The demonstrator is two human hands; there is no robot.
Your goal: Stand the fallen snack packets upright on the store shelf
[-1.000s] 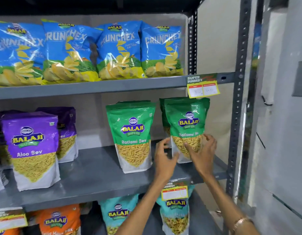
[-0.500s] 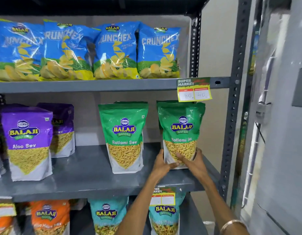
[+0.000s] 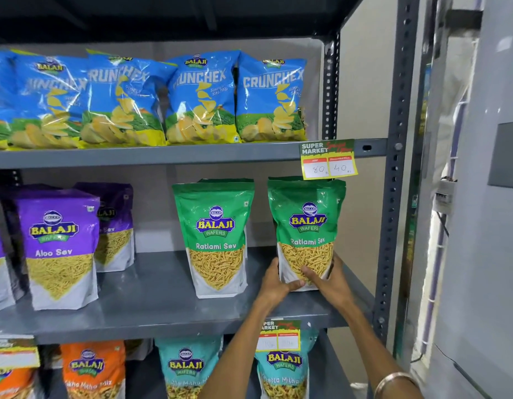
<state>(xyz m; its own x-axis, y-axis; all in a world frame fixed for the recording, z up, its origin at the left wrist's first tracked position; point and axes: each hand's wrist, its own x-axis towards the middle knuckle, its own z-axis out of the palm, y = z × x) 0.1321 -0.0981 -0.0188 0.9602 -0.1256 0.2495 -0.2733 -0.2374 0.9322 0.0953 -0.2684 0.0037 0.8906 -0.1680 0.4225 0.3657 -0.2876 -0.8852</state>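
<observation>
A green Ratlami Sev packet [image 3: 307, 223] stands upright at the right end of the middle grey shelf [image 3: 151, 309]. My left hand [image 3: 274, 285] grips its lower left edge, thumb across the front. My right hand [image 3: 328, 279] holds its lower right corner, fingers over the white base. A second green Ratlami Sev packet [image 3: 216, 237] stands upright just to the left, untouched. Another green packet sits behind each, mostly hidden.
Purple Aloo Sev packets [image 3: 60, 246] stand at the left of the same shelf. Blue Crunchex bags [image 3: 200, 99] fill the shelf above. Orange [image 3: 92, 370] and teal packets [image 3: 189, 367] stand below. A price tag [image 3: 328, 159] hangs overhead, beside the rack's upright post [image 3: 393, 197].
Both hands slid down from the packet's middle to its base and closed on it. The packet now stands squarer and closer to the shelf's front.
</observation>
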